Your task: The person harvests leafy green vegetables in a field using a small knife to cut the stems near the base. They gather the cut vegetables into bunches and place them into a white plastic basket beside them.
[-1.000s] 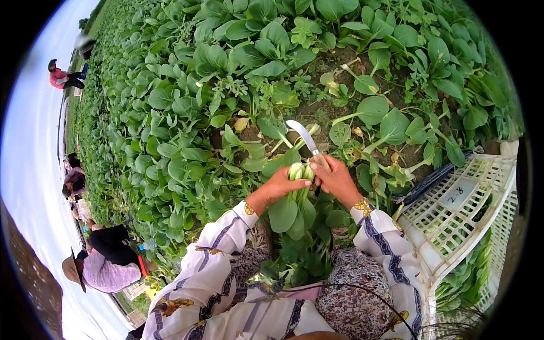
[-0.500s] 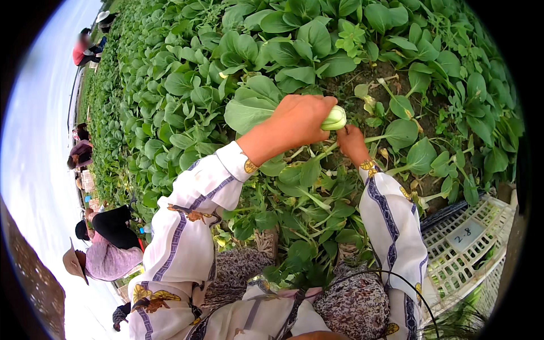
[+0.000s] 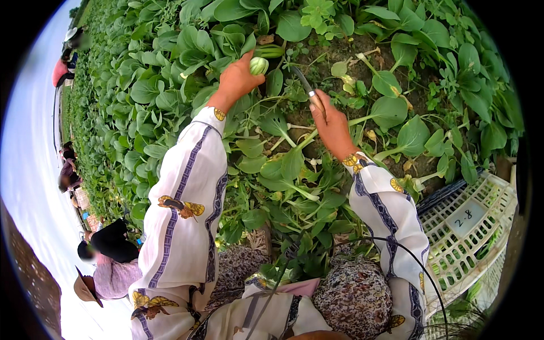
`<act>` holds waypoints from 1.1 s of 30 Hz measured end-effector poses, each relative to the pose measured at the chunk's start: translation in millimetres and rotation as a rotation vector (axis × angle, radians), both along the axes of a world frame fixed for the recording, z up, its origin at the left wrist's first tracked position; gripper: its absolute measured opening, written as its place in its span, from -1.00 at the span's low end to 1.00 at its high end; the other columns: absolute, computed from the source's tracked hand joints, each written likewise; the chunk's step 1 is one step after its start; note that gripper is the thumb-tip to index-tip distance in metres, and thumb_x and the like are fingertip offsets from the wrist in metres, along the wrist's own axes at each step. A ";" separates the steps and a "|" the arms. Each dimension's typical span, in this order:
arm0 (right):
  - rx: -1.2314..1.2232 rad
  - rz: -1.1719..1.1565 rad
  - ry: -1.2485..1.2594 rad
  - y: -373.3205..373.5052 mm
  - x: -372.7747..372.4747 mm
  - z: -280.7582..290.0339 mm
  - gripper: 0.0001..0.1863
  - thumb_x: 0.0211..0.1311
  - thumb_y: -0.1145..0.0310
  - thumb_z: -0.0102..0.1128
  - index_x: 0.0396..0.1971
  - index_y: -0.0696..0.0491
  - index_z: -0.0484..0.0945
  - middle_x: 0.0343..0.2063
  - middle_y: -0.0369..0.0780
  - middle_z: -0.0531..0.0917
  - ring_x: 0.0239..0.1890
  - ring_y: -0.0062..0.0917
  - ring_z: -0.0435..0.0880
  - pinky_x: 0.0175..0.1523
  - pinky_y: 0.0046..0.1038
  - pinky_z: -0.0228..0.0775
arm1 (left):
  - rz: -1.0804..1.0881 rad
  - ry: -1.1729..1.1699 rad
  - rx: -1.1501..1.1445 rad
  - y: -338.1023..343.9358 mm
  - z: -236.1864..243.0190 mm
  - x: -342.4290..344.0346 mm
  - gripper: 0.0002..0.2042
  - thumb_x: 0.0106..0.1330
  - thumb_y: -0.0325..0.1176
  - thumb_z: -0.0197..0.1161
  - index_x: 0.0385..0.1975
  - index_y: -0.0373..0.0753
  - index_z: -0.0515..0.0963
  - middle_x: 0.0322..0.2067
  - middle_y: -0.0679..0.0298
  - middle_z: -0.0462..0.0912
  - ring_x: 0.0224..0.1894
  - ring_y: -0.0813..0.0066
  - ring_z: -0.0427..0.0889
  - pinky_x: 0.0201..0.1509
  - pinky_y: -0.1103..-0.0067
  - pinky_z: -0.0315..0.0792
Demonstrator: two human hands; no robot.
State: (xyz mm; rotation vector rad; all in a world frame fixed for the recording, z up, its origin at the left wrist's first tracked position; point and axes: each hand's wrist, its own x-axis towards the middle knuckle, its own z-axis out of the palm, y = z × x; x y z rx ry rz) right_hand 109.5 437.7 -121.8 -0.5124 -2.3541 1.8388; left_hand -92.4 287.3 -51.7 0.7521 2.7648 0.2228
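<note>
My left hand [image 3: 235, 82] is closed around a bok choy [image 3: 259, 66], whose pale cut base points to the right; its leaves are mostly hidden behind the hand and wrist. The index finger reaches past that base to the stems of another bok choy plant [image 3: 269, 51] at the edge of the dense row. Lower and to the right, my right hand [image 3: 332, 127] grips a knife [image 3: 305, 84] by its brown handle. Its narrow, slightly curved blade points up and left, over the soil and apart from the plant's stems.
Loose leaves [image 3: 292, 164] and trimmed stalks litter the soil before my knees. A white plastic crate [image 3: 490, 211] with greens in it stands at the right. Thick bok choy rows [image 3: 141, 79] cover the far and left side. Several people crouch along the left edge, the nearest in a lilac top [image 3: 116, 277].
My hands have drawn apart. The left has carried its bok choy away and leftward to another plant; the right has turned and moved slightly left and farther, bringing the knife blade into sight.
</note>
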 end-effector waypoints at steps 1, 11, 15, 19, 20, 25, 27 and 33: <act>0.010 -0.021 -0.014 0.9 -7.2 2.9 -0.58 0.25 0.21 0.01 0.03 0.10 0.34 -0.53 -0.01 0.57 -0.52 -0.14 0.56 -0.43 -0.28 0.35 | 0.020 -0.008 0.001 -1.6 -3.9 0.8 -0.26 -0.10 -0.12 0.21 0.22 -0.03 0.19 -0.21 0.03 0.58 -0.18 0.09 0.56 -0.09 0.38 0.42; 0.152 -0.079 0.033 3.2 -91.4 -28.5 -0.57 0.22 0.16 -0.01 0.03 0.07 0.36 -0.41 -0.02 0.60 -0.42 -0.10 0.57 -0.35 -0.24 0.40 | 0.051 -0.037 0.124 -8.6 -11.7 -2.2 -0.30 -0.09 -0.18 0.21 0.20 -0.05 0.24 -0.24 0.05 0.59 -0.21 0.13 0.58 -0.08 0.41 0.42; 0.177 -0.023 -0.017 3.8 -91.9 -40.3 -0.57 0.21 0.25 0.05 0.05 0.09 0.33 -0.39 -0.01 0.60 -0.42 -0.18 0.58 -0.33 -0.32 0.37 | 0.055 -0.073 0.189 -13.7 -16.2 -5.8 -0.31 -0.08 -0.21 0.22 0.18 -0.08 0.26 -0.24 0.04 0.59 -0.22 0.16 0.58 -0.08 0.44 0.42; 0.201 -0.038 0.109 4.5 -105.9 -48.6 -0.57 0.15 0.23 0.06 0.01 0.10 0.38 -0.35 0.03 0.59 -0.31 -0.06 0.57 -0.25 -0.20 0.41 | 0.050 -0.092 0.242 -16.4 -17.1 -8.5 -0.32 -0.07 -0.22 0.23 0.18 -0.08 0.26 -0.24 0.05 0.59 -0.22 0.17 0.58 -0.07 0.45 0.42; 0.195 -0.045 0.134 5.5 -109.1 -50.1 -0.57 0.15 0.23 0.05 0.00 0.10 0.38 -0.35 0.03 0.59 -0.31 -0.06 0.57 -0.24 -0.21 0.41 | 0.042 -0.097 0.251 -16.6 -17.5 -8.7 -0.32 -0.07 -0.22 0.24 0.19 -0.08 0.26 -0.23 0.05 0.59 -0.21 0.18 0.58 -0.07 0.45 0.41; 0.170 -0.034 0.127 11.1 -101.3 -50.1 -0.61 0.18 0.21 0.03 -0.06 0.12 0.42 -0.40 0.02 0.60 -0.35 -0.06 0.56 -0.27 -0.20 0.38 | 0.057 -0.064 0.226 -16.5 -21.7 -0.9 -0.31 -0.06 -0.20 0.26 0.20 -0.03 0.25 -0.20 0.07 0.59 -0.18 0.18 0.58 -0.05 0.45 0.41; -0.001 0.019 0.022 14.9 -91.9 -46.5 -0.62 0.19 0.20 0.01 -0.06 0.09 0.41 -0.45 0.00 0.58 -0.39 -0.06 0.55 -0.30 -0.20 0.36 | 0.079 -0.063 0.227 -16.6 -23.8 6.1 -0.30 -0.06 -0.20 0.27 0.20 -0.01 0.25 -0.19 0.08 0.58 -0.18 0.18 0.57 -0.05 0.45 0.41; 0.004 0.011 -0.006 10.7 -77.9 -37.8 -0.64 0.24 0.20 -0.02 -0.01 0.03 0.35 -0.49 -0.02 0.57 -0.46 -0.11 0.54 -0.36 -0.23 0.34 | 0.146 -0.096 0.318 -17.9 -27.1 19.7 -0.31 -0.06 -0.22 0.28 0.19 -0.02 0.26 -0.16 0.11 0.58 -0.15 0.22 0.58 -0.02 0.47 0.41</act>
